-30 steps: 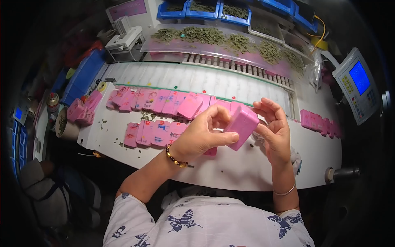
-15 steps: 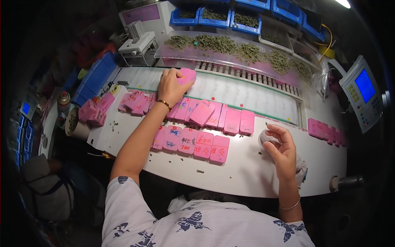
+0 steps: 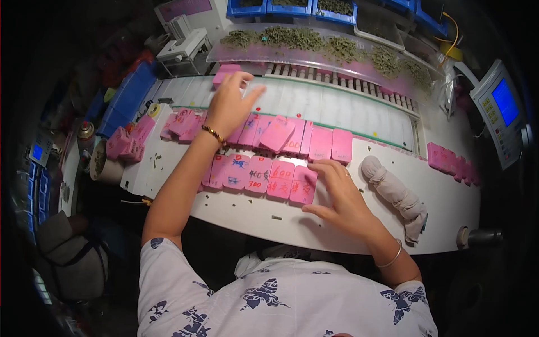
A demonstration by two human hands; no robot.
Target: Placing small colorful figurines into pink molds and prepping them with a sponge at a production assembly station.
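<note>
My left hand (image 3: 230,104) reaches over the white belt-like strip, its thumb and fingers spread and nothing in its grasp. Just beyond its fingers, at the far edge of the strip, is a pink box (image 3: 226,74), partly hidden by the hand; whether they touch I cannot tell. Nearer to me, my right hand (image 3: 345,199) is open at the right end of the front row of pink boxes, thumb and fingers on either side of the end box (image 3: 304,184). A second row of pink boxes (image 3: 320,144) lies behind, with one box (image 3: 277,135) slanted on top.
A rolled whitish cloth bundle (image 3: 396,196) lies right of my right hand. Dried green plant pieces (image 3: 292,39) fill a clear tray behind a row of rollers (image 3: 337,83). A control panel (image 3: 499,112) stands far right. More pink boxes (image 3: 449,160) lie near it.
My left hand has let go of the pink box at the strip's far edge. My right hand has left the cloth bundle and moved left to the front row. The view has shifted slightly.
</note>
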